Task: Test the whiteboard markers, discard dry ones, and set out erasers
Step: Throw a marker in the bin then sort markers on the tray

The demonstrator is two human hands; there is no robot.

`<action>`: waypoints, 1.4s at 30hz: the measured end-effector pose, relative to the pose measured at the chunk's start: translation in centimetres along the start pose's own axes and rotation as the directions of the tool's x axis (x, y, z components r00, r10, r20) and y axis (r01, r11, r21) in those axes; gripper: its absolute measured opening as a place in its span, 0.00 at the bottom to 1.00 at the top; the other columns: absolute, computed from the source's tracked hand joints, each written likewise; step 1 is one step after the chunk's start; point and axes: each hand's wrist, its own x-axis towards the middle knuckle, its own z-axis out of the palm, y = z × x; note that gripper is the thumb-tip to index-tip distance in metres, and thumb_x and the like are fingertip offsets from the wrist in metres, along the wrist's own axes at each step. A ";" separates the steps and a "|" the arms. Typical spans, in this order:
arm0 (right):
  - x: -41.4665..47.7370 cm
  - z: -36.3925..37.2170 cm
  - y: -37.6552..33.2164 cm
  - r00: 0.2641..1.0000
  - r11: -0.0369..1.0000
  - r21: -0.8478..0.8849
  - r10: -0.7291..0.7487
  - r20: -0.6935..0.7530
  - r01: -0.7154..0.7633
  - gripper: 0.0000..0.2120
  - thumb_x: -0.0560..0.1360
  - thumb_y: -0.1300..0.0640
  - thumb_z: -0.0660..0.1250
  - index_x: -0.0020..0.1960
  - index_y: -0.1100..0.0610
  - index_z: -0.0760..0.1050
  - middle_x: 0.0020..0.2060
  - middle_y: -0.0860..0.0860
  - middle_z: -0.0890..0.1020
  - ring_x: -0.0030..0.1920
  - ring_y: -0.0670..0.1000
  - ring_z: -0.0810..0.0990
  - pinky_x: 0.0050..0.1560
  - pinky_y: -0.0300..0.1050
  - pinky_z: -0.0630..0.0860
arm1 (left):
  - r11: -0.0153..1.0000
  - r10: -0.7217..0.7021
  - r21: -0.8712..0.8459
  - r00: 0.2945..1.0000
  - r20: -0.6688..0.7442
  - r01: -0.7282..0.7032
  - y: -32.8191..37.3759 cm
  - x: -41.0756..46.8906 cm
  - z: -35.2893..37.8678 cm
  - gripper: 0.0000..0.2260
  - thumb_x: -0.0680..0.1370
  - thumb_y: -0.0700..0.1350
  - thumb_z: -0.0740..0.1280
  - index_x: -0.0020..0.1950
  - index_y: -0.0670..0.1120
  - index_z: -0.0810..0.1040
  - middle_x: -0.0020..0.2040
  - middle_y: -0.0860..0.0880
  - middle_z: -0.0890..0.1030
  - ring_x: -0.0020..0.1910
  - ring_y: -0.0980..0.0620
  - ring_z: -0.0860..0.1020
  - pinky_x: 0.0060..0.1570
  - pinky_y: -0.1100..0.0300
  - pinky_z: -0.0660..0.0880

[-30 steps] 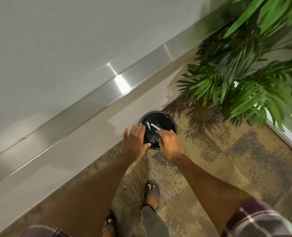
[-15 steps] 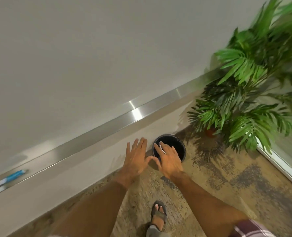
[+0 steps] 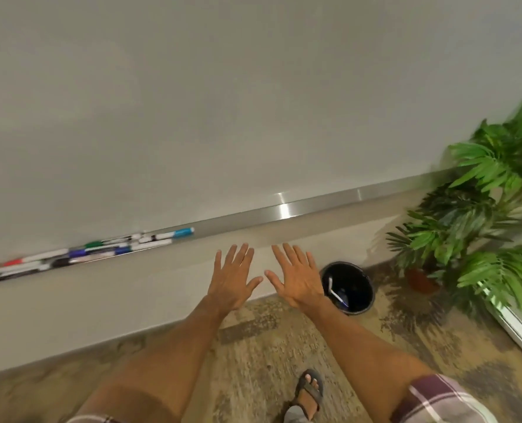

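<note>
Both my left hand and right hand were spread flat, holding nothing. Next markers lay at ten o'clock on the tray; best taken singly, keeping the bin at three o'clock within reach.

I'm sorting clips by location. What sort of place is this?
Likely an office or meeting room: a wall-mounted whiteboard with markers along its metal tray, carpeted floor, a small black bin and a potted plant.

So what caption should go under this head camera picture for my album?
Both hands, left and right, open and empty between the marker tray and the black bin holding discarded markers.
</note>
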 end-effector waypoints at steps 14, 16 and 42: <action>-0.6 -0.6 -23.6 0.930 0.930 -0.033 -0.365 0.045 0.367 0.35 0.74 0.31 0.36 0.77 0.44 0.40 0.77 0.50 0.44 0.76 0.54 0.42 0.74 0.57 0.39 | 0.896 -0.443 -0.052 0.894 -0.062 0.441 -17.4 -18.1 -2.5 0.51 0.58 0.72 0.16 0.78 0.53 0.36 0.73 0.51 0.26 0.75 0.44 0.30 0.67 0.41 0.27; -0.3 -0.2 -26.6 0.909 0.909 -0.028 -0.413 0.055 0.415 0.33 0.76 0.33 0.41 0.77 0.45 0.41 0.77 0.50 0.44 0.76 0.54 0.42 0.74 0.56 0.39 | 0.872 -0.489 -0.061 0.869 -0.074 0.485 -19.8 -20.1 -2.6 0.49 0.61 0.72 0.19 0.79 0.53 0.38 0.73 0.51 0.27 0.76 0.43 0.32 0.68 0.41 0.28; 11.3 4.4 -60.5 0.570 0.574 0.022 -0.816 0.094 0.818 0.33 0.78 0.35 0.47 0.77 0.48 0.46 0.77 0.51 0.51 0.76 0.54 0.48 0.74 0.55 0.44 | 0.466 -0.883 -0.185 0.468 -0.034 0.865 -47.3 -30.6 -3.5 0.47 0.64 0.72 0.25 0.80 0.53 0.42 0.80 0.49 0.39 0.78 0.43 0.39 0.69 0.40 0.31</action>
